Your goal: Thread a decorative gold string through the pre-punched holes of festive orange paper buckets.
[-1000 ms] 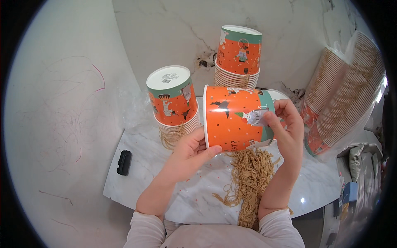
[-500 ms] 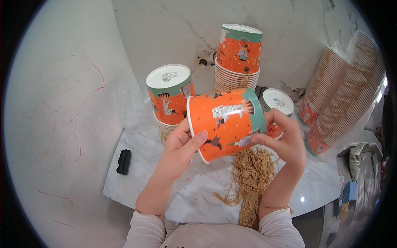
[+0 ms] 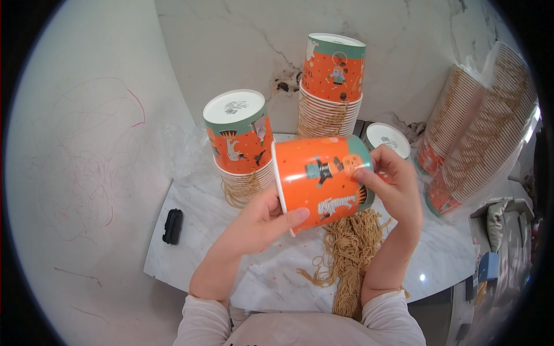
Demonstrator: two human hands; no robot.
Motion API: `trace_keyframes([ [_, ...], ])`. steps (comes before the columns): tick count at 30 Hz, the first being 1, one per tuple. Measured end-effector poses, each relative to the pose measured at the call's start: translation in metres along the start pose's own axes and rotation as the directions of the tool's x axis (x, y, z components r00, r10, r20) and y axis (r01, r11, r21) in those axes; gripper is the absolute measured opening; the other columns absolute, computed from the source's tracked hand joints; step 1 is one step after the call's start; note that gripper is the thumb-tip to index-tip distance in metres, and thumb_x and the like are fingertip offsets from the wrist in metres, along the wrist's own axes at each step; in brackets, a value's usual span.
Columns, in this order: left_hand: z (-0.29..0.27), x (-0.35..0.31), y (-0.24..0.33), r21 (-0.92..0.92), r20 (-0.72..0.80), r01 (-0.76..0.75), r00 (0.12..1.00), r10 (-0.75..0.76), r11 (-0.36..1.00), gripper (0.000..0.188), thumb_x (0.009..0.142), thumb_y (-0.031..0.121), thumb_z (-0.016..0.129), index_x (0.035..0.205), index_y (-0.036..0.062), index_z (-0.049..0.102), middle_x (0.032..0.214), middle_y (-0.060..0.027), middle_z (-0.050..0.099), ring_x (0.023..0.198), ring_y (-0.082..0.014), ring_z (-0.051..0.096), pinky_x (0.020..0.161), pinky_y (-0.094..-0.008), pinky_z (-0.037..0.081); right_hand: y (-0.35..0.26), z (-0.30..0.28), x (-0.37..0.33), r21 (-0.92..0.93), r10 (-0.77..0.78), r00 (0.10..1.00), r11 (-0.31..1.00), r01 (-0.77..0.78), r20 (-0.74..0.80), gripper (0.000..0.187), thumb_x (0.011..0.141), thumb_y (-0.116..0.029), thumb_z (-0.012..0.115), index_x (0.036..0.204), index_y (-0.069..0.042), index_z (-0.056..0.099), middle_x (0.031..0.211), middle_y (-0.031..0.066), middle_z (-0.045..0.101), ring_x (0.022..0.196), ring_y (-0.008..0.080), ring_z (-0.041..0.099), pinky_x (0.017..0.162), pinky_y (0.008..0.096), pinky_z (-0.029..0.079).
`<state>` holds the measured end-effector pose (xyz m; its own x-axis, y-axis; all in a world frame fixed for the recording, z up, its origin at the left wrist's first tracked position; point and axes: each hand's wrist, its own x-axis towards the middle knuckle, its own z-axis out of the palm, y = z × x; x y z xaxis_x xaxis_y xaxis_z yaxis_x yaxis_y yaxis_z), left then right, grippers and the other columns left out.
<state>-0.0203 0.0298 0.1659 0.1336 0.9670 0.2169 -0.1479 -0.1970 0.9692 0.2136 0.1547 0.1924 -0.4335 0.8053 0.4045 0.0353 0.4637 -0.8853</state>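
Note:
Between my two hands an orange paper bucket [image 3: 314, 179] with a green band and cartoon figures lies on its side above the table. Its white rim faces left and its green base end faces right. My left hand [image 3: 265, 216] grips the rim, thumb on the printed side and the other fingers out of sight. My right hand [image 3: 395, 179] holds the base end, with the thumb pressed on the print. Below the bucket, a bundle of tan cord [image 3: 352, 259] hangs over the table's near edge.
Upside-down bucket stacks stand behind: a left stack [image 3: 236, 135], a taller stack [image 3: 332, 81] and a right one [image 3: 386, 141]. Long plastic-wrapped stacks [image 3: 485, 127] lean at the right. A black object [image 3: 172, 226] lies on the marble table [image 3: 196, 254] at left.
The bucket has turned about its long axis, bringing other printed figures into view. It and my left hand have shifted slightly right and lower.

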Motion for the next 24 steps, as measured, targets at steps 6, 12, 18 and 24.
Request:
trace_keyframes([
  [6, -0.006, 0.004, 0.002, -0.247, -0.164, -0.053, 0.986, 0.012, 0.968, 0.050, 0.101, 0.009, 0.061, 0.147, -0.0011, 0.044, 0.142, -0.0084, 0.058, 0.126, -0.0149, 0.058, 0.106, -0.0336, 0.047, 0.000, -0.002, -0.003, -0.041, -0.051, 0.983, 0.997, 0.060, 0.176, 0.033, 0.081, -0.018, 0.086, 0.084, -0.002, 0.058, 0.074, -0.0038, 0.056, 0.071, 0.0035, 0.046, 0.061, 0.0236, 0.039],
  [12, -0.005, 0.004, 0.000, -0.185, -0.100, -0.100, 0.992, 0.082, 0.978, 0.052, 0.101, 0.010, 0.061, 0.148, -0.0001, 0.042, 0.141, -0.0088, 0.058, 0.126, -0.0150, 0.058, 0.105, -0.0338, 0.048, -0.001, 0.000, -0.002, 0.097, 0.037, 0.999, 0.994, -0.040, 0.034, 0.029, 0.089, -0.017, 0.081, 0.083, -0.001, 0.058, 0.075, -0.0058, 0.052, 0.071, 0.0037, 0.045, 0.061, 0.0222, 0.037],
  [18, -0.002, -0.004, 0.005, -0.051, 0.028, 0.064, 0.998, -0.063, 0.997, 0.053, 0.099, 0.006, 0.061, 0.148, 0.0004, 0.042, 0.139, -0.0095, 0.058, 0.128, -0.0154, 0.056, 0.105, -0.0337, 0.048, 0.002, -0.001, 0.001, 0.033, -0.007, 1.000, 0.999, 0.007, -0.001, 0.027, 0.089, -0.014, 0.080, 0.080, -0.001, 0.057, 0.075, -0.0061, 0.052, 0.071, 0.0024, 0.044, 0.059, 0.0212, 0.036],
  [24, -0.002, 0.005, 0.005, -0.229, -0.147, -0.060, 0.989, 0.026, 0.972, 0.054, 0.098, 0.005, 0.062, 0.148, 0.0003, 0.042, 0.139, -0.0088, 0.059, 0.127, -0.0152, 0.057, 0.104, -0.0335, 0.049, -0.010, -0.006, -0.006, -0.100, -0.050, 0.989, 0.993, 0.065, 0.142, 0.030, 0.084, -0.015, 0.084, 0.079, -0.001, 0.058, 0.074, -0.0048, 0.056, 0.070, 0.0023, 0.047, 0.060, 0.0224, 0.040],
])
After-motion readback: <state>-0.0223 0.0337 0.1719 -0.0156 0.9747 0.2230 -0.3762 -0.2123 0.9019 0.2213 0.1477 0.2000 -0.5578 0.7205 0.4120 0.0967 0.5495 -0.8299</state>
